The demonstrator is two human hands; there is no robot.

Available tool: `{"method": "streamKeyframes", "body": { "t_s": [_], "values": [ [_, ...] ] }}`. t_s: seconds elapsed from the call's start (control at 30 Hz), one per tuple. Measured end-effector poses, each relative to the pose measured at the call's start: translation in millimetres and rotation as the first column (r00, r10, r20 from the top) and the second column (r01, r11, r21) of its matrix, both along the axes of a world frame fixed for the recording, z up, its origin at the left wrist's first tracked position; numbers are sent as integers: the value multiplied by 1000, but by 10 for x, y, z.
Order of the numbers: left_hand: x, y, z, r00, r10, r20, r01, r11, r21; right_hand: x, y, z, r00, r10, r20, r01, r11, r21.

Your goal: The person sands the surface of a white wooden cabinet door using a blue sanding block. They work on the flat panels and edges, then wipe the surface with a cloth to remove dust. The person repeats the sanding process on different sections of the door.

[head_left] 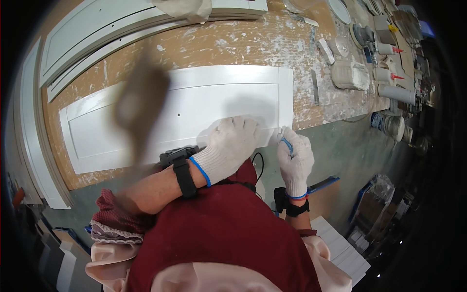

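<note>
A white framed panel [194, 87], like a cabinet door, lies on the workbench with a small dark hole in it. My left hand [231, 138], in a white knit glove, rests on the panel's near part towards the right end, fingers apart and foreshortened. Just off the near right corner is my right hand [296, 158], gloved too, with fingers closed around a small blue tool [287, 144]. Most of that tool is hidden in the glove, so its kind does not show. Its working end seems close to the panel's right edge.
On the paint-specked workbench [204, 46], more white panels [97, 34] are stacked at the back left. A white tub [350, 75], a scraper blade [315, 86] and red-tipped bottles [389, 75] stand at the right. A blurred brown shape [141, 100] hangs close before the camera.
</note>
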State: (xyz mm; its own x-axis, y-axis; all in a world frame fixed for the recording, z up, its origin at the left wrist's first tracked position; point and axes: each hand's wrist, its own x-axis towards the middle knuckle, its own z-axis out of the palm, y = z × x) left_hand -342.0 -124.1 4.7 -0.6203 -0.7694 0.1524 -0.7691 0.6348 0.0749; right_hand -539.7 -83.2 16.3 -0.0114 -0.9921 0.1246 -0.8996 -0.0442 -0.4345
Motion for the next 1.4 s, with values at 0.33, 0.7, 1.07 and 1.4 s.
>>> {"method": "streamKeyframes", "body": {
  "t_s": [0.33,0.7,1.07,1.4],
  "values": [
    [-11,30,-9,1000,25,2,-25,1000,16,28,34,57,1000,-21,-13,21,1000,15],
    [11,-7,39,1000,10,10,-10,1000,-15,-13,86,50,998,-5,-57,9,998,63],
    [8,-5,41,999,1,39,2,998,-66,67,-94,60,997,-78,7,78,997,16],
    [19,-19,124,1000,-14,27,13,1000,10,-275,-5,5,957,-153,247,115,980,160]
  ]
}}
